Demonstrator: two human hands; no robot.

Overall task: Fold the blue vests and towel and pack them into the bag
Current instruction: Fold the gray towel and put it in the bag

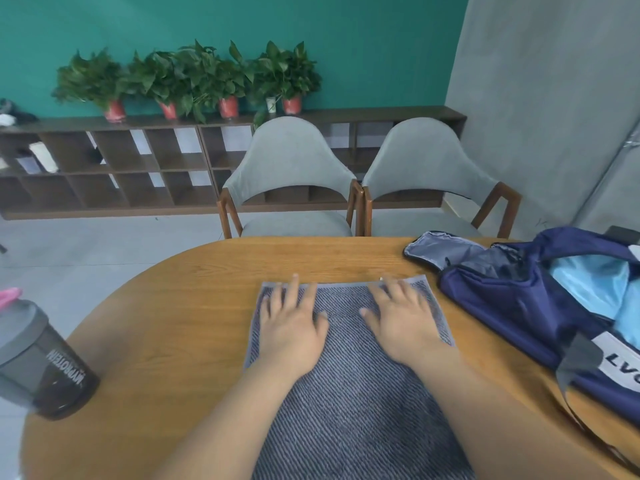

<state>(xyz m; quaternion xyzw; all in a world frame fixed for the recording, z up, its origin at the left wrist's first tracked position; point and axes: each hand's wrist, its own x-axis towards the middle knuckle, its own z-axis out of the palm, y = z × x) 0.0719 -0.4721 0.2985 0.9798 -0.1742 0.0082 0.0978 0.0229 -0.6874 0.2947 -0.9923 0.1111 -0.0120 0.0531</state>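
Left grip (291, 327) and right grip (401, 323) are pressing flat, fingers spread wide, on the towel (346, 393) lying by the near edge of the surface (173, 323). The bag (512, 299) is sitting open at the right edge.
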